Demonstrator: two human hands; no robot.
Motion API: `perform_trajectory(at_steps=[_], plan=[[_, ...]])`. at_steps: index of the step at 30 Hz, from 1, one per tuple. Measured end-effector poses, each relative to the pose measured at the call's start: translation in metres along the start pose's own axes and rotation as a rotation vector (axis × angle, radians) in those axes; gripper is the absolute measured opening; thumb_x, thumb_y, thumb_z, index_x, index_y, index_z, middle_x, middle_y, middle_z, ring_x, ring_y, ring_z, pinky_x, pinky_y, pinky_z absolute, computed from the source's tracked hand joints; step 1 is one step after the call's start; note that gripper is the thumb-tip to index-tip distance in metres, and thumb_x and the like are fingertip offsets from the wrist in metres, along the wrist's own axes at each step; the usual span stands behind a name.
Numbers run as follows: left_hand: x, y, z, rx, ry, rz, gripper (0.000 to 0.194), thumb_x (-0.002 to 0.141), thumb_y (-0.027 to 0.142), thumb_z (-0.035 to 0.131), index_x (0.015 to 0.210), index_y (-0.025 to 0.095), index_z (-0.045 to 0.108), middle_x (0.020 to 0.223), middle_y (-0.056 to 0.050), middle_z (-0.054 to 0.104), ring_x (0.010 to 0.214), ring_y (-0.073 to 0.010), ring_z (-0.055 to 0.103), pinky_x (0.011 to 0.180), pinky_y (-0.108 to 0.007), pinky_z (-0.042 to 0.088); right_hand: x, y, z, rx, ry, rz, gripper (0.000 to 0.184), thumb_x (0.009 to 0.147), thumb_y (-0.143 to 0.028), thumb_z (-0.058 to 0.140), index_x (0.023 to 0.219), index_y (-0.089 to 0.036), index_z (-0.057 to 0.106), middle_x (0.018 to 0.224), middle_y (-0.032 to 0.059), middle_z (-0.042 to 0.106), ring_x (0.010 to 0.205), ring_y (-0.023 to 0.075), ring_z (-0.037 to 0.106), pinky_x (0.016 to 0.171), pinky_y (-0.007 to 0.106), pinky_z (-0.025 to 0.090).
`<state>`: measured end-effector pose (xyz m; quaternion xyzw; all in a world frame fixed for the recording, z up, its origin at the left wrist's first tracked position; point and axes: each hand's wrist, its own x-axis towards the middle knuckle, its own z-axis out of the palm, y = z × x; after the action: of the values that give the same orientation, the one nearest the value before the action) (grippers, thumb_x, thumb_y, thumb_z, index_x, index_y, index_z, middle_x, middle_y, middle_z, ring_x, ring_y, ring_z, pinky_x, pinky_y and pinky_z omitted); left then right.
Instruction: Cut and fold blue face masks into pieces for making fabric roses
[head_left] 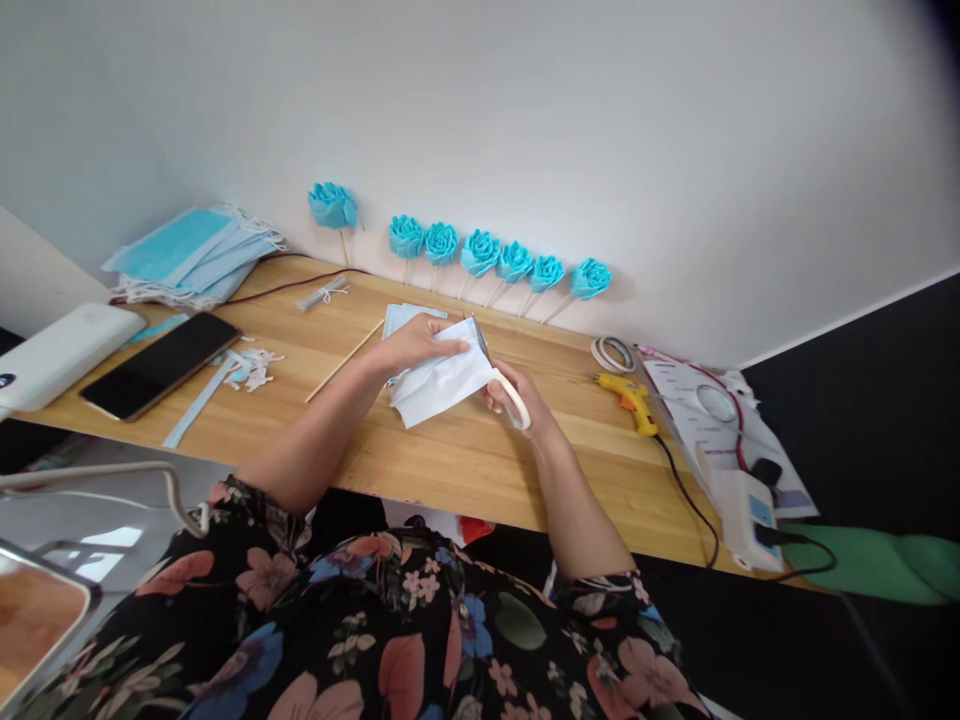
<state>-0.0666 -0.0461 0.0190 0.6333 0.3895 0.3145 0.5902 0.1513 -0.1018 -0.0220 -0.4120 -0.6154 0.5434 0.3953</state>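
Observation:
My left hand (420,345) pinches a pale sheet of face mask fabric (442,385), held above the table. In my right hand (517,395) is a pair of scissors with white handles (512,400); the dark blades lie along the right edge of the sheet. How far the blades are apart I cannot tell. Behind my left hand lie light blue mask pieces (409,316), partly covered by it. A thin wooden stick (343,362) rests on the table left of my hands.
Several blue fabric roses (480,254) on sticks lean against the wall. Stacked face masks (195,250), a phone (161,365), a white power bank (71,355) and scraps (255,368) lie left. Tape rolls (612,354), a yellow glue gun (630,400) and a corded power strip (746,515) are right.

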Motion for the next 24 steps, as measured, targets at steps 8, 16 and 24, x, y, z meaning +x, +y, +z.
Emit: perform_trajectory(at_steps=[8, 16, 24], plan=[[0.003, -0.008, 0.0, -0.002, -0.013, 0.031, 0.035, 0.072, 0.042, 0.08, 0.085, 0.011, 0.071, 0.076, -0.003, 0.068, 0.064, -0.0102, 0.056, 0.059, -0.021, 0.043, -0.001, 0.001, 0.0, 0.004, -0.002, 0.006, 0.063, 0.072, -0.071, 0.071, 0.104, -0.017, 0.063, 0.065, -0.0042, 0.05, 0.053, 0.0083, 0.044, 0.047, 0.023, 0.033], [0.003, -0.007, 0.001, -0.009, -0.019, 0.031, 0.035, 0.072, 0.042, 0.079, 0.085, 0.011, 0.07, 0.075, -0.003, 0.067, 0.063, -0.0107, 0.055, 0.058, -0.022, 0.041, -0.001, 0.002, 0.0, 0.017, 0.005, 0.031, 0.061, 0.072, -0.069, 0.072, 0.104, -0.018, 0.064, 0.067, -0.0034, 0.051, 0.052, 0.0084, 0.044, 0.046, 0.023, 0.034], [0.005, -0.011, -0.001, -0.007, -0.009, 0.024, 0.038, 0.07, 0.044, 0.08, 0.086, 0.011, 0.07, 0.076, -0.003, 0.068, 0.064, -0.0104, 0.056, 0.059, -0.022, 0.042, -0.002, 0.003, 0.001, 0.063, 0.015, 0.021, 0.054, 0.075, -0.062, 0.074, 0.103, -0.017, 0.065, 0.068, -0.0035, 0.051, 0.049, 0.0062, 0.044, 0.044, 0.021, 0.032]])
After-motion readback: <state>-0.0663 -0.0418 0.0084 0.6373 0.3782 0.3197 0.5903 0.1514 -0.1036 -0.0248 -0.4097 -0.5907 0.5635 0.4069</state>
